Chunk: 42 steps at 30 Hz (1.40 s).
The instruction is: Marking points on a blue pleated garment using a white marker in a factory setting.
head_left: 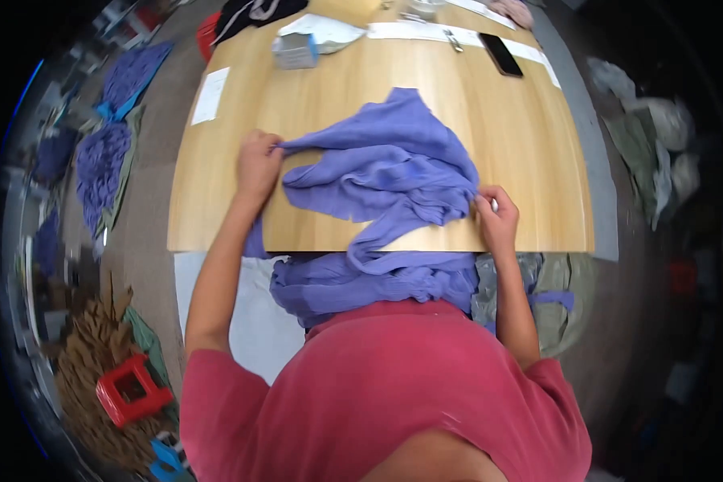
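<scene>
Fingers (268, 141) of left hand (257, 167) and right hand (500, 218) pinch purple cloth (394, 165) at opposite edges, bare tabletop (538, 169) on either side.

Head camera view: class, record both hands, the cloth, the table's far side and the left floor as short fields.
Purple cloth: rumpled on the wooden table, partly over its near edge
Left hand: pinches the cloth's left end
Right hand: at the cloth's right edge, holding a small pale object, kind unclear
Far side: black phone at right, small box at left
Left floor: red stool, brown fabric
</scene>
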Each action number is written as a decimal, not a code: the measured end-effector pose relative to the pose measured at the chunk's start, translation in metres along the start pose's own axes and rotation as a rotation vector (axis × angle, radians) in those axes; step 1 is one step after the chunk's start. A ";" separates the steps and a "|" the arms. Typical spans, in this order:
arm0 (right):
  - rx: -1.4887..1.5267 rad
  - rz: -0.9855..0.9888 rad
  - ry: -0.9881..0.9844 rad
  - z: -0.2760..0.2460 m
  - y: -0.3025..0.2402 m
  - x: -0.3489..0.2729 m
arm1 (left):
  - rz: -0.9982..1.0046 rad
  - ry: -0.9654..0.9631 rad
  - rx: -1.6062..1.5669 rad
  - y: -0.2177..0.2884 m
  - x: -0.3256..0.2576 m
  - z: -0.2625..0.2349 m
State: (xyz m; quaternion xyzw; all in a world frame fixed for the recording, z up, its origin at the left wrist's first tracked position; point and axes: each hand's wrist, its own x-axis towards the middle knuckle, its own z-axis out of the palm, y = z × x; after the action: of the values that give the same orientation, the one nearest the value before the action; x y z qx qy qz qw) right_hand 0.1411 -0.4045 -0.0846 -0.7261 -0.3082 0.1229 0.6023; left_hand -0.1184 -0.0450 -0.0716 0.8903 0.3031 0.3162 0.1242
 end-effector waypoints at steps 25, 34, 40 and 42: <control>0.014 0.011 -0.059 -0.022 -0.023 0.113 | 0.171 -0.079 0.093 0.089 -0.021 0.022; -0.364 -0.086 -0.363 0.082 0.065 0.136 | -0.570 -0.052 -0.337 -0.015 -0.006 0.002; 0.337 -0.060 -0.258 0.046 -0.103 0.095 | 0.011 -0.082 -0.676 0.138 0.019 -0.008; 0.391 -0.294 -0.232 0.048 -0.149 0.085 | 0.095 -0.331 -0.841 0.184 0.038 -0.021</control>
State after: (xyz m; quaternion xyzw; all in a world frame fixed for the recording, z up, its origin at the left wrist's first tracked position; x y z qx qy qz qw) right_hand 0.1363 -0.3030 0.0611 -0.5245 -0.4476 0.1737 0.7031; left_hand -0.0233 -0.1659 0.0388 0.8140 0.0835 0.2708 0.5071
